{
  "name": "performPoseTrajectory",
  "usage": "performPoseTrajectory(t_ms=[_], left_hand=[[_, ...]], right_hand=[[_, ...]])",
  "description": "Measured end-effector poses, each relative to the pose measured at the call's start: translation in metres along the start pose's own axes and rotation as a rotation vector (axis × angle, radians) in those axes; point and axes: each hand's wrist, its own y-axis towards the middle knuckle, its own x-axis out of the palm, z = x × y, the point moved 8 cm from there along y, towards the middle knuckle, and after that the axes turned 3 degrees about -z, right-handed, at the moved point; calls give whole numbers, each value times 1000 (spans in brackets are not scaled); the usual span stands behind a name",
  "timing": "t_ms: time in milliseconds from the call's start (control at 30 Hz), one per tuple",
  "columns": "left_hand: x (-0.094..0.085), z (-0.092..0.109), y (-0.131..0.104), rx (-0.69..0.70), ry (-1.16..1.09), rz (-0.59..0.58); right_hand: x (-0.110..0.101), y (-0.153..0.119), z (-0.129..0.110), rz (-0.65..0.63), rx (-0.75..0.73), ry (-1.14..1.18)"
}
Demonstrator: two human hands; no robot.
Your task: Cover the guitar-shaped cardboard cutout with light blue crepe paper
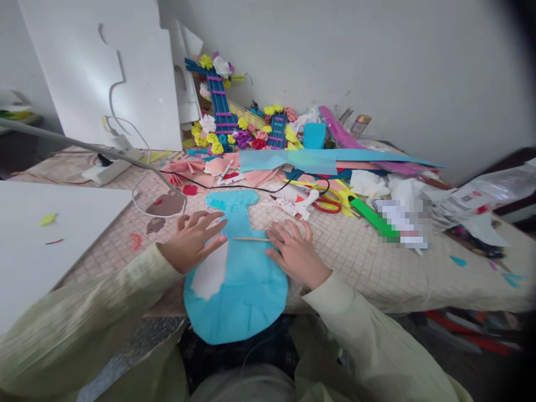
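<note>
A blue paper guitar-like shape (251, 290) lies at the table's front edge, its round lower part reaching past the edge. A white patch (211, 271) shows on its left side. My left hand (195, 237) rests with fingers spread on the left side of the narrow part. On the right, my right hand (295, 251) lies spread over the shape's right edge, its fingers at one end of a thin wooden stick (251, 239). The stick lies across the blue paper; whether the fingers press on it is unclear.
Behind stand decorated blue paper pieces with flowers (221, 111). A white glue gun (299, 204), red-handled scissors (329, 206) and a green cutter (372, 218) lie right of the shape. A white board (54, 223) and power strip (111, 167) are left.
</note>
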Motion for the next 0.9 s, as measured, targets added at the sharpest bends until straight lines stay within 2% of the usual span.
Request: performPoseTrajectory(t_ms=[267,467,600,667,767,900], left_hand=[[30,-19,-18,-152,-141,-76],[31,-19,-18,-178,-197,-83],[33,-24,-14,-201,-356,-83],[33,-26,-12,-191,-427,-83],[27,-28,-12,-178,-495,-67],[20,-19,-17,-104,-837,-64]], right_hand=[[0,7,0,57,6,35],[-4,-1,12,130,-7,134],[-9,-17,26,182,17,208],[-14,-30,44,219,62,235],[-22,-57,92,306,212,231],[-24,-93,161,391,417,146]])
